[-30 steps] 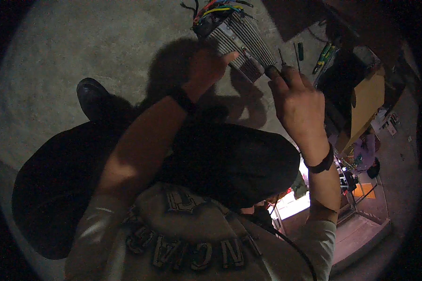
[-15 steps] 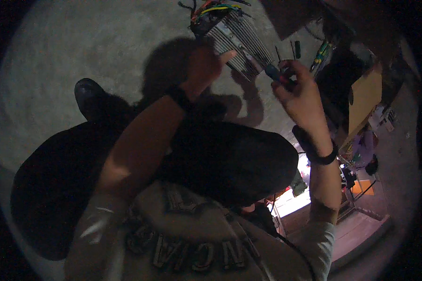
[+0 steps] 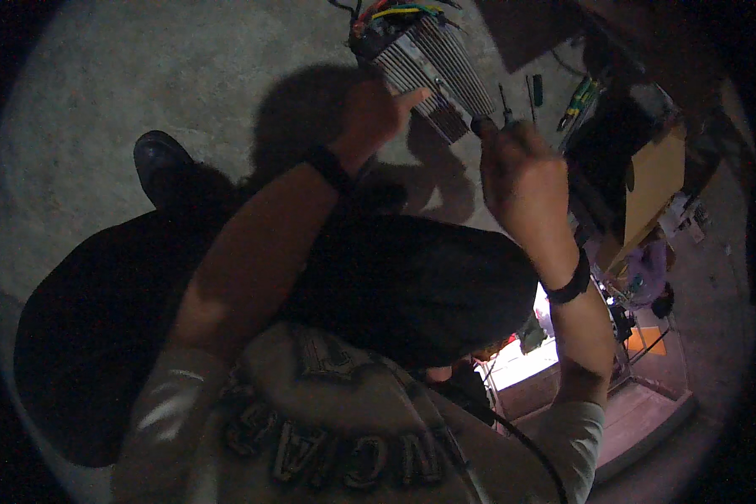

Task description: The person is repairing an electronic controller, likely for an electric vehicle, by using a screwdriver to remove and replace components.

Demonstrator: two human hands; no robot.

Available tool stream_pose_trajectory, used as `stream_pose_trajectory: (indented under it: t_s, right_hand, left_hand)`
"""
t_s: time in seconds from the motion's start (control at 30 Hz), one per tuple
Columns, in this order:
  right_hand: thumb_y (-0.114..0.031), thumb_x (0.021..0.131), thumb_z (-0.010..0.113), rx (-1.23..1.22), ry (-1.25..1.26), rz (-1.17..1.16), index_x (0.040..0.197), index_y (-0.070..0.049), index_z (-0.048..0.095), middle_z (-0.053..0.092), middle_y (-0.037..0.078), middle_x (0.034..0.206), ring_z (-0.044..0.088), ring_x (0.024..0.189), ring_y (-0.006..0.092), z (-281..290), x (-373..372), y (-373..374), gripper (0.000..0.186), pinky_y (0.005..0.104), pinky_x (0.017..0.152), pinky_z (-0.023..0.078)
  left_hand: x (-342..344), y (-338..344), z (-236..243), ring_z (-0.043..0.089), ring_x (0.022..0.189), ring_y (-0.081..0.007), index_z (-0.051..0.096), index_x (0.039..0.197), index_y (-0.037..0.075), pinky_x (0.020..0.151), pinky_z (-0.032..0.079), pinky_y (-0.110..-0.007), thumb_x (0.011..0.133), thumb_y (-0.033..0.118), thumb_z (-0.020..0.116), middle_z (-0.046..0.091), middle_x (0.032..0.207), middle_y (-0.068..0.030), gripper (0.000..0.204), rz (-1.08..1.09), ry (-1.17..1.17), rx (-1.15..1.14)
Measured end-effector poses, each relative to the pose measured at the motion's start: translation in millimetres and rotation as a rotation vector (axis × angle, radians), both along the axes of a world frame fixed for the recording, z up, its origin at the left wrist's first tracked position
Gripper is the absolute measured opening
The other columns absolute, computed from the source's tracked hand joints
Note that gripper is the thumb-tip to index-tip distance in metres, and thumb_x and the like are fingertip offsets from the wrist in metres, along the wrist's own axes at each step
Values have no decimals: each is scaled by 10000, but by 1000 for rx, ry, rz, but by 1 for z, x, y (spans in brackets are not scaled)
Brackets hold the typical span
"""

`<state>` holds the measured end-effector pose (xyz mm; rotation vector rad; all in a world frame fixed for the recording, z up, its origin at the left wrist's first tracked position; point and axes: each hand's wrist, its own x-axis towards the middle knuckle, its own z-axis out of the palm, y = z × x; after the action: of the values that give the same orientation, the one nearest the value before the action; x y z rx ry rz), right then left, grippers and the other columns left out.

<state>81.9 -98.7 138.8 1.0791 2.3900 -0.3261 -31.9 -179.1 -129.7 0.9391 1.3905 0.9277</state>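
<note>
the left hand (image 3: 370,113) reaches out over the concrete floor (image 3: 143,76) and rests against the near edge of a ribbed grey metal box (image 3: 433,71), its fingers loosely curled and one fingertip stretched forward onto the fins; it touches the box rather than gripping it. the box lies flat on the floor at the top of the view, tilted on a diagonal, with a bundle of coloured wires (image 3: 395,13) (red, yellow, green among them) coming out of its far end. the right hand (image 3: 521,172) is closed in a fist around the dark handle of a slim tool (image 3: 483,126), probably a screwdriver, whose top shows just above the knuckles close beside the lower right corner of the box; whether the tip meets the box cannot be made out in the dim light. both wrists carry a dark band. a few small hand tools (image 3: 533,88) lie on the floor just right of the box, and a tan sheet of cardboard (image 3: 651,189) stands further right. a dark shoe (image 3: 160,160) sits on the floor to the left, well apart from the box.
</note>
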Motion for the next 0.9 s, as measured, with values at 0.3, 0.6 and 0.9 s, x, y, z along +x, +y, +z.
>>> stream_pose_trajectory:
  t_s: [0.3, 0.6, 0.9]
  right_hand:
    - [-80, 838, 694, -115, 185, -475, 1151, -53, 728, 688, 204, 1046, 683, 905, 404, 8, -4, 15, 316, 478, 795, 557]
    - [-70, 863, 666, -26, -108, 242, 1269, -102, 681, 648, 126, 1018, 681, 799, 303, 9, 4, 17, 408, 403, 659, 583]
    - [-136, 856, 673, -153, 11, -348, 1284, -117, 687, 669, 208, 981, 706, 806, 415, 6, -9, 19, 428, 498, 712, 583]
  left_hand:
    - [2, -1, -16, 665, 615, -375, 787, 928, 167, 549, 522, -461, 919, 553, 691, 670, 672, -159, 397, 68, 113, 185]
    - [0, -2, -11, 649, 577, -324, 782, 1062, 259, 506, 485, -443, 929, 448, 700, 644, 648, -114, 245, 58, 95, 326]
    - [-14, 9, 17, 650, 575, -333, 767, 1008, 107, 534, 505, -466, 930, 498, 697, 643, 644, -149, 405, -326, 389, -136]
